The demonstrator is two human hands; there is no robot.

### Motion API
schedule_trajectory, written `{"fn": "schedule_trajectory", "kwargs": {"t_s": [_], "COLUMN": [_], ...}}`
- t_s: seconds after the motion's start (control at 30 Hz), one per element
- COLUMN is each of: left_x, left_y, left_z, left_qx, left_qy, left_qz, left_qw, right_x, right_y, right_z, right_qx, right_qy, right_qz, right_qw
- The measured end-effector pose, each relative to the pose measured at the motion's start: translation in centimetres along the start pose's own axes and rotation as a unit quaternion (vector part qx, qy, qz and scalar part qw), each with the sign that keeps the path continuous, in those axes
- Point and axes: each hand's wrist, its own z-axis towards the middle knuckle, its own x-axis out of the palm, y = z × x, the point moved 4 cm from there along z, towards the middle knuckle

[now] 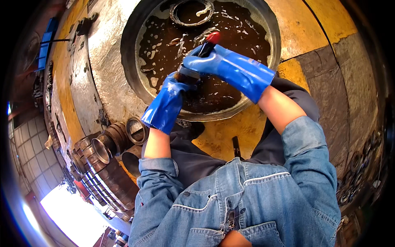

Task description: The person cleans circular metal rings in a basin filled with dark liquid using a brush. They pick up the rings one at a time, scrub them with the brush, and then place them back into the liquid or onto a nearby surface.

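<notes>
Both my hands wear long blue rubber gloves and work above a round dark tub (pixel 128 53) of brown, foamy liquid. In my right hand (pixel 207 61) is a paintbrush (pixel 207 48) with a black handle and a red end pointing up and away. Its metal band and brown bristles come out below my fingers, angled toward the left glove. My left hand (pixel 176 88) is closed right at the bristles, around a dark piece mostly covered by the gloves and brush; its kind is unclear. A thick metal ring (pixel 174 17) lies in the liquid at the tub's far side.
Several brown metal rings (pixel 117 138) and cylindrical parts stand at the left, close to my left knee. A blue tray (pixel 44 47) lies farther left. More small metal parts (pixel 358 164) are heaped at the right edge. Worn yellow and grey plates (pixel 230 131) cover the floor.
</notes>
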Motion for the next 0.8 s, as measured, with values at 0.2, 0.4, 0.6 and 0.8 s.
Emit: {"fn": "schedule_trajectory", "kwargs": {"t_s": [0.2, 0.4, 0.6, 0.8], "left_x": [0.9, 0.8, 2.0, 5.4], "left_y": [-0.8, -0.4, -1.2, -1.5], "left_z": [-1.4, -2.1, -2.3, -2.5], "left_qx": [-0.011, -0.023, -0.051, -0.114], "left_qy": [-0.003, 0.04, 0.082, 0.04], "left_qz": [-0.013, -0.025, 0.033, 0.11], "left_qw": [1.0, 0.999, 0.995, 0.987], "right_x": [-3.7, -0.7, -5.9, -6.8], "right_y": [-4.5, 4.0, -3.0, -2.6], "right_z": [1.8, -2.5, -1.2, -4.1], "right_qx": [0.048, 0.006, 0.077, 0.205], "right_qy": [-0.073, 0.009, -0.086, -0.181], "right_qz": [0.022, -0.068, -0.078, -0.166], "right_qw": [0.996, 0.998, 0.99, 0.948]}}
